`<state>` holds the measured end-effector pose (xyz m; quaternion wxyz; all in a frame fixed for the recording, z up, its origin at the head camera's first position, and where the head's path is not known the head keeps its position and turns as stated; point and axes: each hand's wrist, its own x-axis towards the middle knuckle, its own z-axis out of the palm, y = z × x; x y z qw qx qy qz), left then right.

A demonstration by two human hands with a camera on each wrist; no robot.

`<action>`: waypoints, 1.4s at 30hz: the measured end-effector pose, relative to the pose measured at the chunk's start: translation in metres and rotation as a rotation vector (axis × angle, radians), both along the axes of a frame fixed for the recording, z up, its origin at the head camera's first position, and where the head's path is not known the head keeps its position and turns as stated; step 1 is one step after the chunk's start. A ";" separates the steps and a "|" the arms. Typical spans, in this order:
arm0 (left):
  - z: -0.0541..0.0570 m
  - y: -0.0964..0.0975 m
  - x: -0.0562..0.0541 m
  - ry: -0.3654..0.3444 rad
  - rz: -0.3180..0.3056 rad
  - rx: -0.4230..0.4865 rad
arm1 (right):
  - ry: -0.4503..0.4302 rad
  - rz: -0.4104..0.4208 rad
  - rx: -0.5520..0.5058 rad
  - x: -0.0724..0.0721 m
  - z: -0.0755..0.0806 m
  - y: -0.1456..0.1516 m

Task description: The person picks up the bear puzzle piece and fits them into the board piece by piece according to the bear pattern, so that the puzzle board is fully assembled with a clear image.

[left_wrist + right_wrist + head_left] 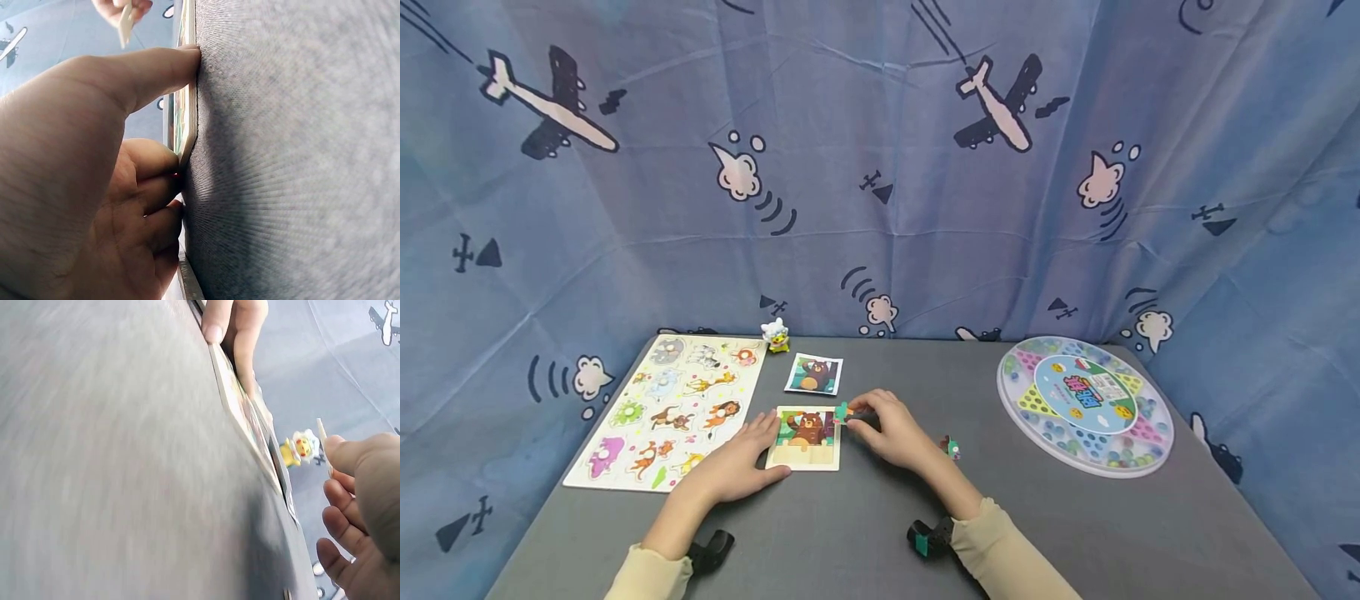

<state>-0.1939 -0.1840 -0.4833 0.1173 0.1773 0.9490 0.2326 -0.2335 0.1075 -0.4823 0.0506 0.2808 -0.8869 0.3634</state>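
Note:
A small jigsaw board with a bear picture lies on the grey table, its lower strip bare wood. My left hand rests against its left side, thumb along the near edge; the left wrist view shows the fingertips touching the board and table. With thumb and fingers, my right hand pinches a jigsaw piece at the board's right edge. In the right wrist view the piece appears edge-on, raised above the table. Another colourful loose piece lies beyond the right wrist, partly hidden by it.
Behind the board lies a bear picture card. A large animal puzzle board lies at the left, with a small yellow-and-white figurine by its far corner. A round marble game box lies at the right. A curtain hangs behind.

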 end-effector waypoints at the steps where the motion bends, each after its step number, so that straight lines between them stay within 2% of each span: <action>1: 0.000 0.000 0.000 0.000 0.000 0.002 | -0.008 0.010 -0.009 0.000 0.001 -0.004; 10: 0.000 0.000 0.001 -0.007 -0.004 0.002 | -0.065 0.081 -0.025 0.005 0.000 -0.042; 20: 0.001 -0.003 0.001 0.018 -0.005 0.031 | -0.054 0.140 -0.045 0.014 -0.003 -0.074; 26: -0.001 -0.005 0.000 0.015 -0.024 0.050 | -0.050 0.120 0.025 0.020 -0.011 -0.078; 34: -0.002 -0.007 0.000 0.013 -0.042 0.062 | 0.011 0.090 0.142 0.023 -0.020 -0.080; 42: 0.000 -0.008 0.000 0.011 -0.051 0.055 | 0.049 0.059 0.134 0.025 -0.024 -0.083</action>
